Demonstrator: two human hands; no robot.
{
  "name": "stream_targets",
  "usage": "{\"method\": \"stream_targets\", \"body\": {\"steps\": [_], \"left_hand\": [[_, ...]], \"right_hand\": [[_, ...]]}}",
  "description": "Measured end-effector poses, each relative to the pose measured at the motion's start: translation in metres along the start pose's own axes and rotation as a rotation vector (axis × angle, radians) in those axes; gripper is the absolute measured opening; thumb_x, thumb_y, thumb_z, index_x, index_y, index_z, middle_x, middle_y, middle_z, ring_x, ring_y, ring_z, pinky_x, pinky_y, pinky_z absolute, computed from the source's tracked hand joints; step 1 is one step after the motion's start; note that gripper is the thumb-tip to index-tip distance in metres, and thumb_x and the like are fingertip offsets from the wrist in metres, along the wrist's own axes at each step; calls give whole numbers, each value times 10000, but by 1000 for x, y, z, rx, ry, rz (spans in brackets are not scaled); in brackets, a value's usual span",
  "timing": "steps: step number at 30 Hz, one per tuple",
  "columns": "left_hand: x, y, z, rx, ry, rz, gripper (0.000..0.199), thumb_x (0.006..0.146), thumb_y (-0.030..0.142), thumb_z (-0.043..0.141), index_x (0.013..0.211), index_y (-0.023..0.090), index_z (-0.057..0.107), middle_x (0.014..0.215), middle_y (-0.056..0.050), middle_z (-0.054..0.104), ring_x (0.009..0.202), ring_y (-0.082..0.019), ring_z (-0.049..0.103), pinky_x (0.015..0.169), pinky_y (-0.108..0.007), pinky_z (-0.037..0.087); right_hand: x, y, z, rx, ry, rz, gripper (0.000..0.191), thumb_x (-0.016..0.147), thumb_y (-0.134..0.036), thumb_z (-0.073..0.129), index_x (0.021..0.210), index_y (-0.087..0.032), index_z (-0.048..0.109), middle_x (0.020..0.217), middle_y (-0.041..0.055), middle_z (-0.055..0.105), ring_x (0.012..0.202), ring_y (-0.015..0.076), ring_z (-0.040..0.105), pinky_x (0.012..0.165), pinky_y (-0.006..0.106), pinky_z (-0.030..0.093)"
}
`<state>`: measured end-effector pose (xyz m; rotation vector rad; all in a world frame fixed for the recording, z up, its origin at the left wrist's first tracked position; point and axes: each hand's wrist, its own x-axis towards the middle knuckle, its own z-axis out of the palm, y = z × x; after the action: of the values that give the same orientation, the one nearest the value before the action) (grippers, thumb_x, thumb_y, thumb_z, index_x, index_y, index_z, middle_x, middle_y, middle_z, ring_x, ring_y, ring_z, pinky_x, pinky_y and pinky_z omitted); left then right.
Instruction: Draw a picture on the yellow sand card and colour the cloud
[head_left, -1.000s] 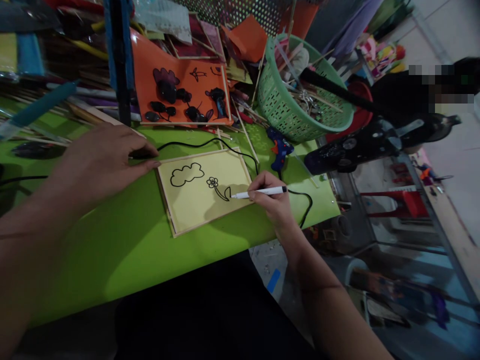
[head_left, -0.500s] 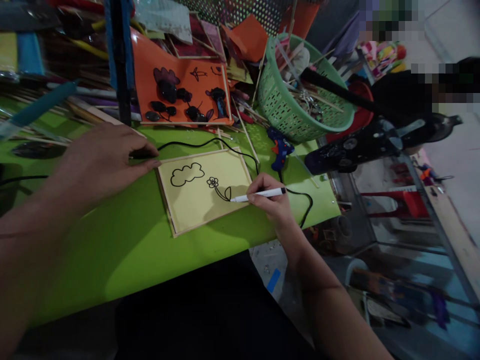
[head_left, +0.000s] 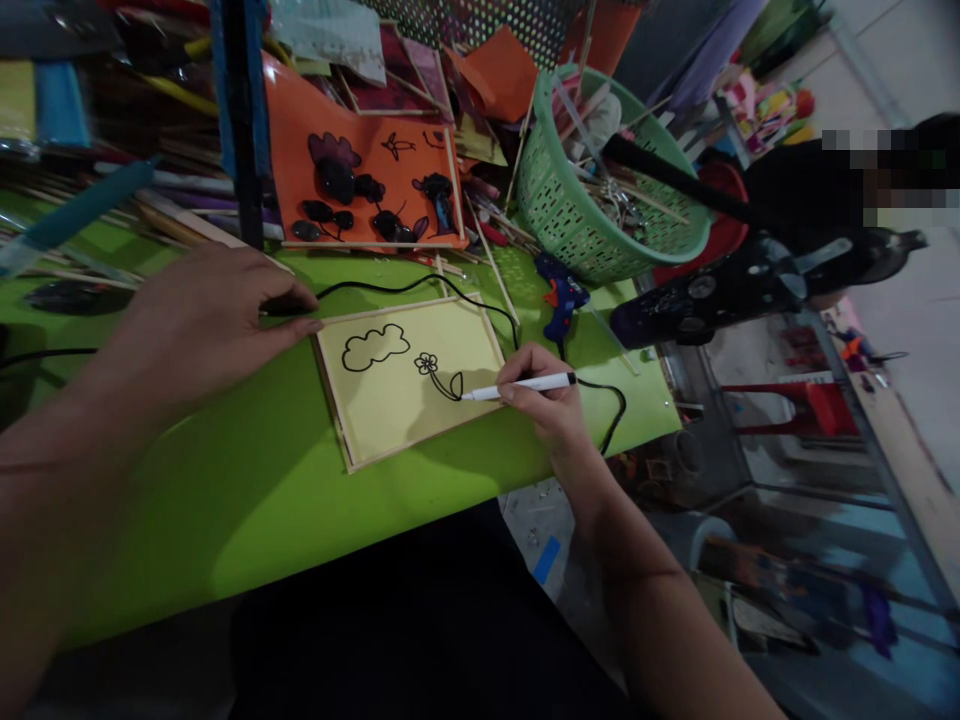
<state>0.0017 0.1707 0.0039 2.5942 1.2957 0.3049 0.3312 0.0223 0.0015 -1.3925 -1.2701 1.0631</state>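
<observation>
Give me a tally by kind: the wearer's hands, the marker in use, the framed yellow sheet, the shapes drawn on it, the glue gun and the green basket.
Hands: 2 (left hand, right hand)
White marker: 1
Framed yellow sheet: 1
Drawn cloud: 1
Drawn flower: 1
Glue gun: 1
Green basket: 1
Total: 8

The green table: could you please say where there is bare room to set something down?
The largest bare patch of the green table lies between the left forearm, the yellow sheet and the near edge. A smaller one lies right of the black cable. The far side is crowded with the orange sheet and green basket.
</observation>
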Motion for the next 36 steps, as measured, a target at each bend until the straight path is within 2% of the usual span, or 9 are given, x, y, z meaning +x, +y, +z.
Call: {"method": "stream_targets", "body": {"steps": [12,20,28,36], "left_hand": [[0,-1,0,25,6,13,532,929,600,375,1011,212,730,1002,-125,741,971,-337,660,834,-449,460],[0,-4,2,-4,1,18,535,920,604,397,1033,213,745,1031,-139,741,1021,-365,662,885,-491,481],[-1,1,-2,22,29,34,576,945,597,362,1024,177,748,1007,-145,739,979,-362,661,840,-480,474],[0,-1,0,30,17,34,544,947,606,375,1020,207,737,1016,-122,737,985,-329,658,838,-446,467]], "right_hand": [[-1,-2,0,-37,-30,-10,173,786,-335,807,759,-222,679,697,-20,622,608,135,498,565,283,365],[-2,-2,0,-50,-46,-22,111,800,-291,786,780,-230,696,701,-26,619,596,128,478,554,281,356],[-4,-1,2,-41,-79,-7,119,820,-295,805,818,-227,708,711,-22,640,610,128,500,560,278,356],[-2,-8,10,-37,-121,2,137,838,-315,799,823,-220,701,735,-16,647,605,118,492,553,271,364]]}}
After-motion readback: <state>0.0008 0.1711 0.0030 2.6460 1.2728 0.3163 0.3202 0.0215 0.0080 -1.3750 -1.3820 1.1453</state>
